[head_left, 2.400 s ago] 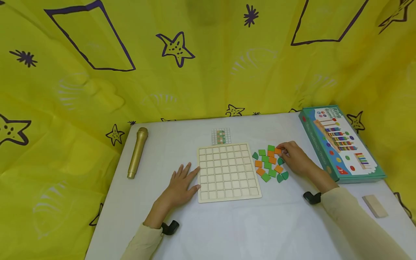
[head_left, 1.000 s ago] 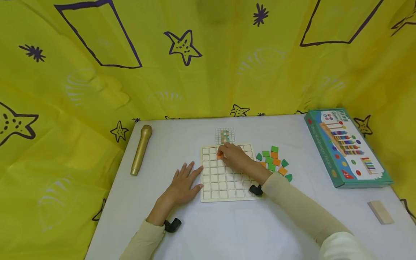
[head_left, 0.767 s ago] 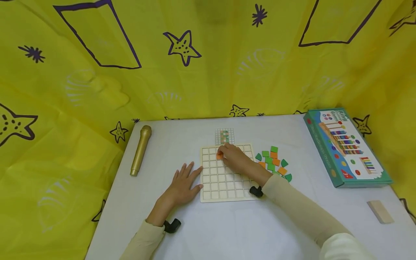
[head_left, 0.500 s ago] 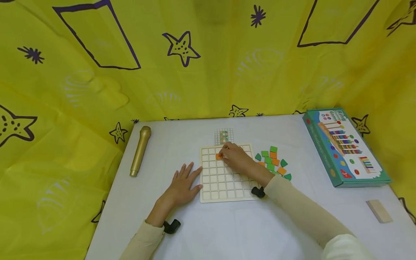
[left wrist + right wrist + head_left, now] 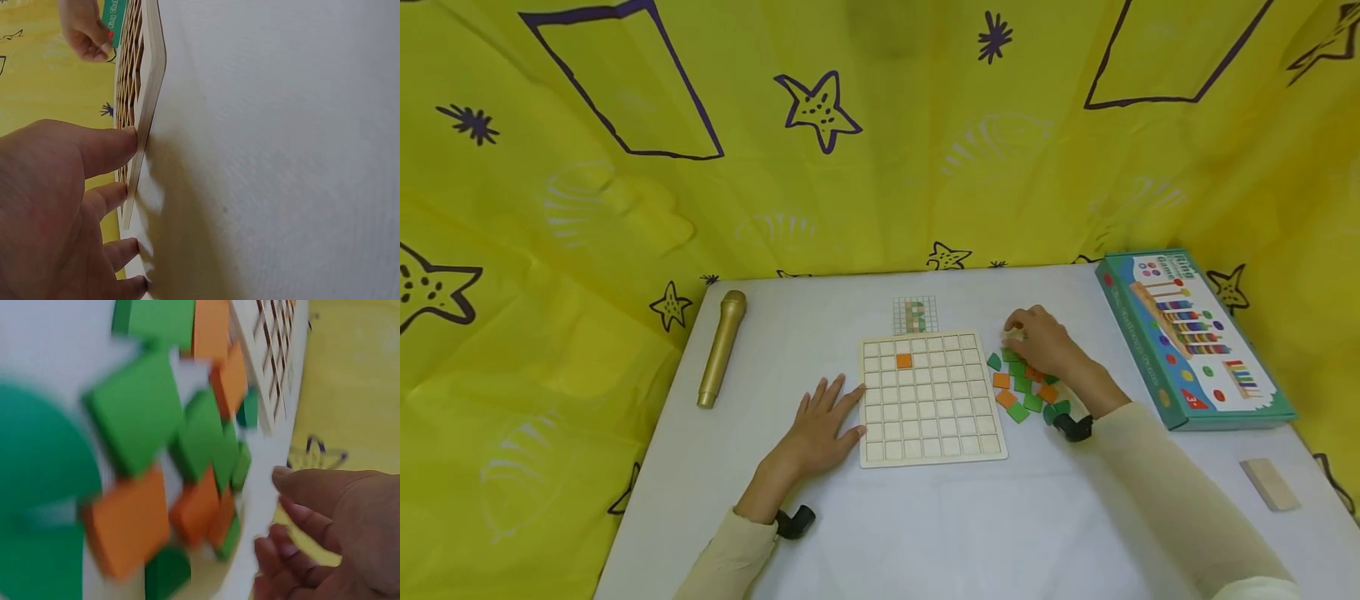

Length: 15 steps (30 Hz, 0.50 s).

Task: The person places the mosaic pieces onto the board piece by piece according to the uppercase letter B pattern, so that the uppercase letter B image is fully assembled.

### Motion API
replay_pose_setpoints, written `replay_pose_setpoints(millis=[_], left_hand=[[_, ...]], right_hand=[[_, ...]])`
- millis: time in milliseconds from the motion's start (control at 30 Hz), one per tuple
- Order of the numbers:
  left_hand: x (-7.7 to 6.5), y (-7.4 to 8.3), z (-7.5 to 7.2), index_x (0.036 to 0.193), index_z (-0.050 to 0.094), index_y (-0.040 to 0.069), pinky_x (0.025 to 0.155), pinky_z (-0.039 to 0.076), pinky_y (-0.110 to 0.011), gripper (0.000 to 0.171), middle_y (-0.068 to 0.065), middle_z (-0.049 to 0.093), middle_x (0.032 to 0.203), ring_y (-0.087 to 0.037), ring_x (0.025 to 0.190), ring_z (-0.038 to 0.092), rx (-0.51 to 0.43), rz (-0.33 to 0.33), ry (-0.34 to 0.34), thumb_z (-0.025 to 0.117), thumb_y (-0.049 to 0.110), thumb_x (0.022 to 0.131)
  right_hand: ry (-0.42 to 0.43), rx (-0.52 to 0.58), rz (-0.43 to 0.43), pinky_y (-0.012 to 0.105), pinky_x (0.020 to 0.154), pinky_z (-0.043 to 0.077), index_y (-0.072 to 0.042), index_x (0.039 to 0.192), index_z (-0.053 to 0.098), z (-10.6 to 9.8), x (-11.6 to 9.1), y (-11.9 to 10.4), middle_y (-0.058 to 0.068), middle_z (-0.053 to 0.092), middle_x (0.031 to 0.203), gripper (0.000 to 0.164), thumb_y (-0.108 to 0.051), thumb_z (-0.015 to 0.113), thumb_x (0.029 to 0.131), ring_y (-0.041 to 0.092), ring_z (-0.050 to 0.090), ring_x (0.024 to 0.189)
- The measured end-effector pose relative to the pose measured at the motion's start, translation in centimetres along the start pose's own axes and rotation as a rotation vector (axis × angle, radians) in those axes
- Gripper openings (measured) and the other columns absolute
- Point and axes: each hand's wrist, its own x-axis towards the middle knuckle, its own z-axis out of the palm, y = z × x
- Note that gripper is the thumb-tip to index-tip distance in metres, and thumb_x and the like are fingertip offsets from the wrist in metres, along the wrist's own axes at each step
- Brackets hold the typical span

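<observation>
My left hand (image 5: 814,429) lies with fingers spread at the left edge of a pale wooden grid board (image 5: 925,464); thumb and fingertips touch its side in the left wrist view. One orange square tile (image 5: 904,361) sits in a cell of the board's second row from the back. Over the back of a loose cluster of tiles hovers my right hand (image 5: 1047,340), its thumb apart from the bent fingers and nothing held between them in the right wrist view. Below it lie green square tiles (image 5: 137,412), orange tiles (image 5: 128,522) and dark green rounded pieces (image 5: 37,450).
Behind the board lies a small gridded pattern card (image 5: 915,315) with a coloured figure. A gold microphone (image 5: 722,350) lies at the left. On the right are a green game box (image 5: 1195,333) and a pale wooden block (image 5: 1270,484). Yellow cloth (image 5: 880,183) hangs behind the table.
My right hand has let go of the orange tile in the board's cell and swung right, back over the tile cluster. My left hand has stayed at the board's edge.
</observation>
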Motion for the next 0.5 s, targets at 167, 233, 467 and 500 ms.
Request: replay_pose_setpoints(millis=[167, 233, 467, 500], left_hand=[[-0.1, 0.0, -0.1, 0.158, 0.033, 0.024, 0.116, 0.008, -0.061, 0.063, -0.014, 0.015, 0.165, -0.039, 0.15, 0.005, -0.02, 0.005, 0.008, 0.052, 0.045, 0.102], [-0.1, 0.0, 0.0, 0.158, 0.033, 0.025, 0.116, 0.007, -0.061, 0.063, -0.014, 0.014, 0.165, -0.039, 0.15, 0.005, -0.02, 0.002, 0.006, 0.052, 0.046, 0.102], [0.1, -0.1, 0.3, 0.159, 0.03, 0.029, 0.117, 0.005, -0.058, 0.064, -0.01, 0.012, 0.166, -0.036, 0.151, 0.003, -0.003, -0.02, 0.0, 0.049, 0.049, 0.102], [0.1, -0.1, 0.3, 0.159, 0.031, 0.028, 0.117, 0.005, -0.058, 0.063, -0.01, 0.012, 0.166, -0.036, 0.151, 0.003, -0.003, -0.02, 0.003, 0.05, 0.049, 0.102]], right_hand=[[-0.089, 0.042, 0.144, 0.059, 0.092, 0.042, 0.004, 0.118, 0.054, -2.1, -0.7, 3.0, 0.029, 0.047, 0.117, 0.034, -0.023, 0.063, 0.099, 0.043, 0.048, 0.104], [-0.1, 0.054, 0.157, 0.059, 0.093, 0.041, 0.005, 0.117, 0.053, -2.4, -0.8, 3.8, 0.029, 0.047, 0.116, 0.036, -0.025, 0.062, 0.099, 0.043, 0.047, 0.105], [-0.047, 0.081, 0.133, 0.058, 0.096, 0.04, 0.006, 0.123, 0.054, -2.1, -0.8, 4.7, 0.027, 0.049, 0.117, 0.038, -0.023, 0.061, 0.1, 0.041, 0.048, 0.107], [-0.048, 0.089, 0.126, 0.058, 0.097, 0.04, 0.006, 0.125, 0.054, -2.0, -0.8, 4.7, 0.027, 0.049, 0.119, 0.039, -0.023, 0.062, 0.1, 0.041, 0.048, 0.108]])
